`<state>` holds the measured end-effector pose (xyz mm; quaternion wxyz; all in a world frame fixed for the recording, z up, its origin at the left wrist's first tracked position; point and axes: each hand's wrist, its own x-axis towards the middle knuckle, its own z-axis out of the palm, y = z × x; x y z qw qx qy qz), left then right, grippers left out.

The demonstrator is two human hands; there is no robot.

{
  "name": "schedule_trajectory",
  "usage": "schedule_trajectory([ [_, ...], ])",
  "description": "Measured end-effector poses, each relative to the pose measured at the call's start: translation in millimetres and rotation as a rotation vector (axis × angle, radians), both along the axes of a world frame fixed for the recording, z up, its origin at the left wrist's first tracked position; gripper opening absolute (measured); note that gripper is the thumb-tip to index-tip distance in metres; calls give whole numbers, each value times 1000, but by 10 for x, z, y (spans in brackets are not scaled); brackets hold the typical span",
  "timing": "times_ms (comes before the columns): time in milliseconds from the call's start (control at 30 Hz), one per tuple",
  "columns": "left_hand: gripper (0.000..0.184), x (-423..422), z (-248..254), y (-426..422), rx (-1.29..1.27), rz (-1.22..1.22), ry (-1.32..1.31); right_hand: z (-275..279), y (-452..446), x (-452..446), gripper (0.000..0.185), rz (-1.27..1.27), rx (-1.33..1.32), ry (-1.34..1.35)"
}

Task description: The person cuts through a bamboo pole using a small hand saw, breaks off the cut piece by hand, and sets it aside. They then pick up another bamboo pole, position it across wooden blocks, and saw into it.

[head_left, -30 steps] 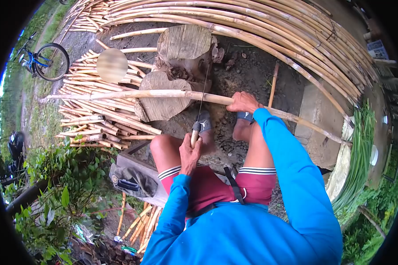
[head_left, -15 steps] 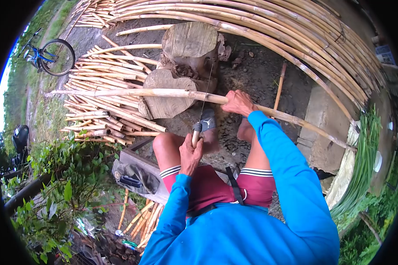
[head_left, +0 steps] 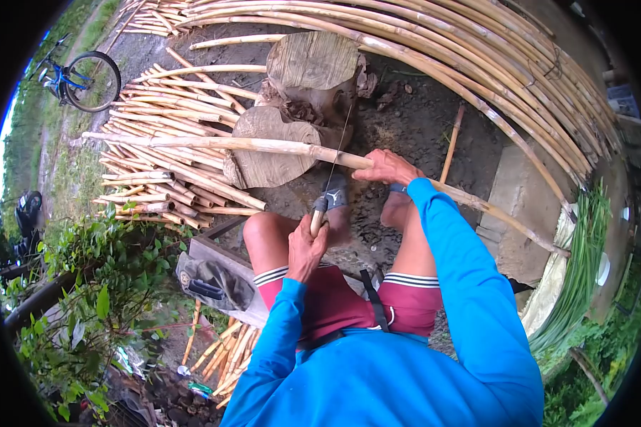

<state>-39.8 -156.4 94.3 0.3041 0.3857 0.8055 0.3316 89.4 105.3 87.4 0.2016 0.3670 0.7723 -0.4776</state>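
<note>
My left hand [head_left: 307, 250], above my left thigh, is wrapped round the handle of a long-bladed tool [head_left: 320, 208]. Its thin blade is seen nearly edge-on and points away from me, across a long bamboo pole [head_left: 263, 145]. I cannot make out teeth on it. My right hand [head_left: 387, 168] grips the pole from above, just right of where the blade crosses. To the left the pole passes over a sawn log [head_left: 271, 153]; on the right it runs down toward a bundle of long green strips [head_left: 575, 263].
A taller stump [head_left: 313, 60] stands behind the log. Cut bamboo lengths [head_left: 171, 171] are heaped at left, and long poles [head_left: 434, 43] curve across the back. A concrete block [head_left: 513, 206] is at right. A bench [head_left: 221, 260] with a dark cap-like cloth sits by my left leg; a bicycle [head_left: 92, 82] stands far left.
The view has shifted slightly. Both hands keep their grips, and the blade still lies across the pole at about the same spot.
</note>
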Motion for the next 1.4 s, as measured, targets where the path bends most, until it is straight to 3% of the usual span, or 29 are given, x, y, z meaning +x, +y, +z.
schedule_trajectory([
  [233, 37, -23, 63, 12, -24, 20, -57, -274, -80, -241, 61, -115, 59, 152],
  [300, 36, -32, 63, 5, -38, 30, -84, -321, -120, -275, 59, -107, 236, 194],
  [567, 36, -36, 172, 20, -37, 39, -242, -158, -228, -329, 61, -68, 410, 194],
  [1100, 40, -9, 440, -289, -188, 75, -133, -165, -224, -354, 67, -64, 416, 176],
  [1200, 39, -46, 94, -164, -194, 58, -125, -217, -246, -354, 65, -73, 461, 144],
  [1400, 39, -184, 89, 484, -226, 16, -45, -267, -234, -346, 67, -94, 468, 152],
])
